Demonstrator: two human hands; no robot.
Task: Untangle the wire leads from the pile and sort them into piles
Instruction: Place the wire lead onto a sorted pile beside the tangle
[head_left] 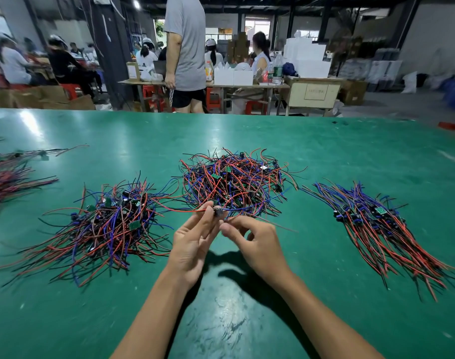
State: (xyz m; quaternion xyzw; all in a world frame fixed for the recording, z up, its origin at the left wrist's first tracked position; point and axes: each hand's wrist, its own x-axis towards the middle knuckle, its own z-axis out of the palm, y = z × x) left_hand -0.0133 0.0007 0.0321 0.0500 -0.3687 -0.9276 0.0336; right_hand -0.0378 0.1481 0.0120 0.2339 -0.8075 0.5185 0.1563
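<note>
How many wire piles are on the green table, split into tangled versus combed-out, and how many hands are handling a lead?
Tangled piles: 2, the centre heap and the left-hand heap
Combed-out piles: 2, the right bundle and the far-left bundle
Hands on one lead: 2, left hand and right hand
Total: 4 piles, 2 hands

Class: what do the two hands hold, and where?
One red-and-blue wire lead: left hand pinches its red wire, right hand its blue wire, beside the small dark component.
</note>
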